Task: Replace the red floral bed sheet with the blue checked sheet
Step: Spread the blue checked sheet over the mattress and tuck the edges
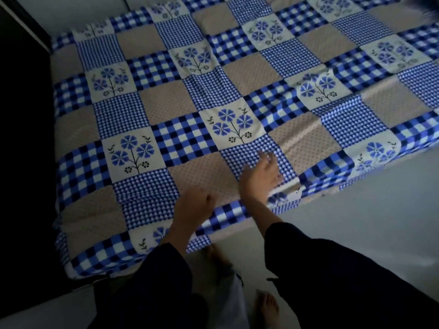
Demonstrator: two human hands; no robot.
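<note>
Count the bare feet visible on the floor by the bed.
2. The upper foot stands right by the hanging edge of the blue checked sheet; the lower foot is nearer the camera, to its right. Clothing partly hides them.

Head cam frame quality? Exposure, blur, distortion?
Head view: dim overall, with the left side almost black. The blue checked sheet has a readable pattern mid-frame. The right hand is softened by motion blur. There is a dark smear in the top right corner. Wide-angle distortion bows the sheet's rows.
</note>
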